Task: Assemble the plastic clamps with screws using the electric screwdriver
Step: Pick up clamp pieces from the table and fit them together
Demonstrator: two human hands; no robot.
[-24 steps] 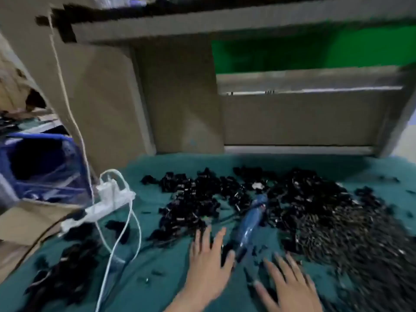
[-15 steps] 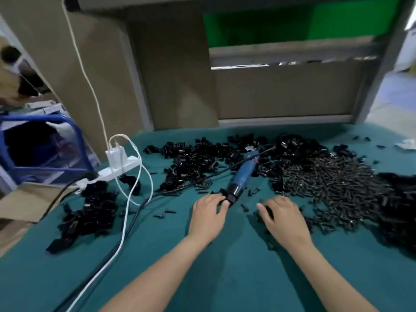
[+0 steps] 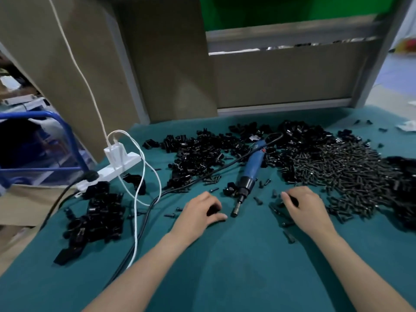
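- Gathering parts looks like the step in hand. The left hand (image 3: 200,212) rests on the green cloth (image 3: 225,266) with its fingers curled round what appears to be a small black clamp (image 3: 213,209).
- The right hand (image 3: 304,207) has its fingers curled down among loose screws. I cannot tell whether it pinches one.
- The screwdriver (image 3: 252,167) lies untouched between the two hands. Its tip sits just right of the left thumb and its blue body runs away beyond both hands.
- The pile of screws (image 3: 349,172) spreads beyond and to the right of the right hand. The pile of clamps (image 3: 198,154) lies beyond the left hand. A second heap (image 3: 96,217) sits well to the left of the left hand, near the power strip (image 3: 117,167).
- To do this well, I would lift a single screw clear of its neighbours and start it in the clamp's hole by hand. Only then would the right hand go for the screwdriver, while the left keeps the clamp steady.
- Half a second ago the left fingers touched the screwdriver's nose; now that hand sits just left of the tip, apart from it.
- A little before that, both hands lay flat with fingers spread; now both are curled.
- The screwdriver has not moved, and the right hand stays at the near edge of the screws.
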